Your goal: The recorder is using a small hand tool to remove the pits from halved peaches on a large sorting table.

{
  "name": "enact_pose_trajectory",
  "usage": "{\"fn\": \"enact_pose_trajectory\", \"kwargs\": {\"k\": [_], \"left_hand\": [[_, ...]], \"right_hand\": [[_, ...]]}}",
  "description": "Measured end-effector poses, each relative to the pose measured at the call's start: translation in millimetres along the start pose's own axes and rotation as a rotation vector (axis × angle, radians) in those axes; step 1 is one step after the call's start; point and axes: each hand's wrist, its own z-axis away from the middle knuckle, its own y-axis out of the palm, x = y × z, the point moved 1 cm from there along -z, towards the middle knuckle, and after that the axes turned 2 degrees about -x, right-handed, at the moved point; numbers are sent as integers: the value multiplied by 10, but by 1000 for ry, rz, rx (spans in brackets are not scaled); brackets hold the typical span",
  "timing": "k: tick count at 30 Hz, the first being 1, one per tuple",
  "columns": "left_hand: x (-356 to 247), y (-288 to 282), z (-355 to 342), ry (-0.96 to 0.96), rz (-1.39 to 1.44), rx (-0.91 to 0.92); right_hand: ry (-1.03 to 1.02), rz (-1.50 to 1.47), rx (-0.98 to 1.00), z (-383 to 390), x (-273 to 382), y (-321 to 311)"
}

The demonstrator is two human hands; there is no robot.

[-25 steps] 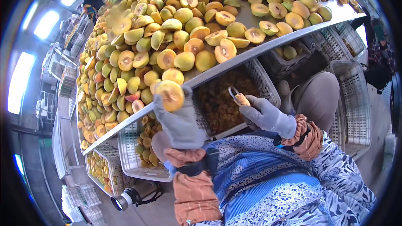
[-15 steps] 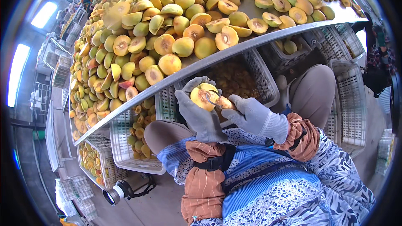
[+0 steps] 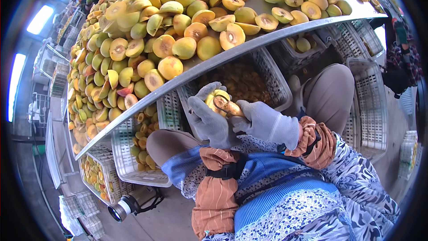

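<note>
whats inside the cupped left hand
A yellow fruit half, with the hooked tool held in the right hand at its cut face. The left hand covers its underside, and the tool hides part of that face.

Fruit [image 3: 216, 93] in L grip [image 3: 210, 122], tool [image 3: 233, 109] in R grip [image 3: 262, 119], fruit heap [image 3: 181, 23] on tbl [image 3: 360, 9]

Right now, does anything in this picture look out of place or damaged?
One thing, perhaps: the black-and-white cylindrical object near the fruit crate at lower left. It looks unrelated to the heaped fruit; its purpose is unclear.
</note>
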Motion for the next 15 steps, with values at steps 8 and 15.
{"fn": "enact_pose_trajectory", "kwargs": {"k": [8, 15], "left_hand": [[25, 42, -28, -66, 2, -65], [136, 124, -51, 141, -224, -136]], "right_hand": [[-62, 69, 107, -88, -178, -64], [23, -138, 104, -152, -290, 5]]}}
